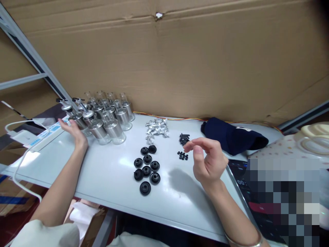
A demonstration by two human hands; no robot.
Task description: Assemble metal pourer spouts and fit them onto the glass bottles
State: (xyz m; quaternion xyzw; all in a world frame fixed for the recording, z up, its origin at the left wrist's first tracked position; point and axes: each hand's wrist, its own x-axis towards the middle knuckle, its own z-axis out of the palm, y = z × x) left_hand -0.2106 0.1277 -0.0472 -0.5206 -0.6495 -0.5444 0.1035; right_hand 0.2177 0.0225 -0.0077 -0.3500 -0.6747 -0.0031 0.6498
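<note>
My left hand (75,134) is at the table's left side with its fingers stretched out and nothing in it. It is beside several glass bottles with metal sleeves (114,130). Two of these, at the left, carry pump tops (88,114). Loosely bent, my right hand (208,161) hovers over the right part of the table, thumb and fingers apart, holding nothing I can see. Close to its fingertips are a pile of thin black parts (184,139) and several small black rings (183,156). Round black caps (146,170) lie mid-table, with silvery pump heads (157,128) behind them.
A white power strip (48,135) with a charger and cable lies along the left edge. Dark blue cloth (233,137) is at the back right, before a cardboard wall (180,65). A spotted bag (285,147) and a dark keypad-like surface (240,178) are at the right.
</note>
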